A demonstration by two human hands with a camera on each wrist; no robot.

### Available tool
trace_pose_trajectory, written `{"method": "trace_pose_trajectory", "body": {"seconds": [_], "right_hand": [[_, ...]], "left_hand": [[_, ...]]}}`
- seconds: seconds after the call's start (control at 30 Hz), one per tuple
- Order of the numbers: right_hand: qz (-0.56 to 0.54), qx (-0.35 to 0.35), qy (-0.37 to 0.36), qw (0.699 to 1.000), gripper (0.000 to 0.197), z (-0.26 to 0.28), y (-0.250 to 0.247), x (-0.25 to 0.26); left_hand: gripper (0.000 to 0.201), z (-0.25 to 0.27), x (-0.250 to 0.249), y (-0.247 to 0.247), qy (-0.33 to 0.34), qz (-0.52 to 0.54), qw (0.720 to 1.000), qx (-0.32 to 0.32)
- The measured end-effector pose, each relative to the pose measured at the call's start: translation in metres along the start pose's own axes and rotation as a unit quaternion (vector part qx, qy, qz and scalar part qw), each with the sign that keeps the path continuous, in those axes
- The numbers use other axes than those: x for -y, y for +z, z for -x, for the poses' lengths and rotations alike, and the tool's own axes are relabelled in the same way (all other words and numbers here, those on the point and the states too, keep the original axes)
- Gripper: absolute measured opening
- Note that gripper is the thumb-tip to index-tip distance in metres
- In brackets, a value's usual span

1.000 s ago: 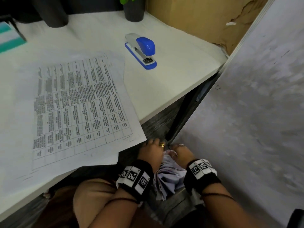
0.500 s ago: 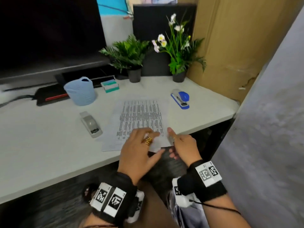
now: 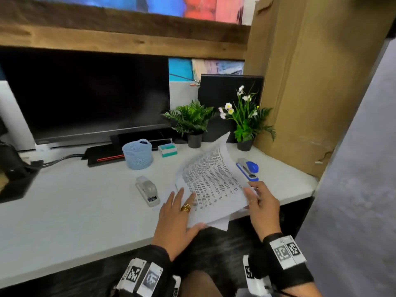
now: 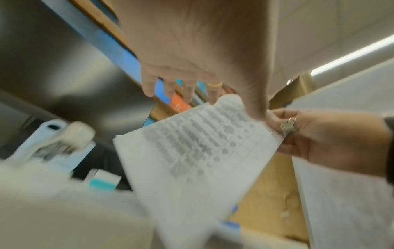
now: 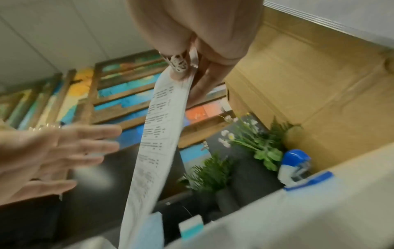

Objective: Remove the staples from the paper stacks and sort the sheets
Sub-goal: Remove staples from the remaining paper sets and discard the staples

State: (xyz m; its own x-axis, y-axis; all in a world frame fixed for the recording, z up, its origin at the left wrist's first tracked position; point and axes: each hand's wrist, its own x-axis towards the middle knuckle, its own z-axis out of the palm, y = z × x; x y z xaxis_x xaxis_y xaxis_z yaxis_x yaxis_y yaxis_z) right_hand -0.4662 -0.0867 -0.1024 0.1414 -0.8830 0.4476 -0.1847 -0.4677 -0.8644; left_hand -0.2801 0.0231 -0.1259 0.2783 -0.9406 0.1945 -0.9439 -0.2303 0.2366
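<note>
Two hands (image 3: 262, 205) on printed paper stack (image 3: 212, 181), text unreadable

The left hand (image 3: 176, 219) is flat with fingers spread, low in the middle of the head view. The right hand (image 3: 262, 207) pinches with thumb and fingers, beside it on the right.

head: above desk (image 3: 85, 211), looking down; wrists: close, upward; shared: sheets (image 3: 212, 181)
</note>
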Motion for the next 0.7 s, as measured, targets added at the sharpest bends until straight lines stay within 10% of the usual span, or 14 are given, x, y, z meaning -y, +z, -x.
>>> {"method": "trace_pose_trajectory", "body": {"seconds": [0.3, 0.5, 0.7], "right_hand": [[-0.127, 0.066, -0.153, 0.978, 0.030, 0.005, 0.022, 0.080], [-0.094, 0.276, -0.101, 0.951, 0.016, -0.002, 0.070, 0.106], [0.058, 0.313, 0.071, 0.945, 0.029, -0.053, 0.166, 0.111]], "left_hand": [[0.069, 0.015, -0.029, -0.101, 0.138, -0.022, 0.946, -0.292], [0.057, 0.034, 0.008, -0.133, 0.002, -0.037, 0.979, -0.200], [0.047, 0.056, 0.071, -0.130, -0.150, -0.002, 0.976, -0.157]]}}
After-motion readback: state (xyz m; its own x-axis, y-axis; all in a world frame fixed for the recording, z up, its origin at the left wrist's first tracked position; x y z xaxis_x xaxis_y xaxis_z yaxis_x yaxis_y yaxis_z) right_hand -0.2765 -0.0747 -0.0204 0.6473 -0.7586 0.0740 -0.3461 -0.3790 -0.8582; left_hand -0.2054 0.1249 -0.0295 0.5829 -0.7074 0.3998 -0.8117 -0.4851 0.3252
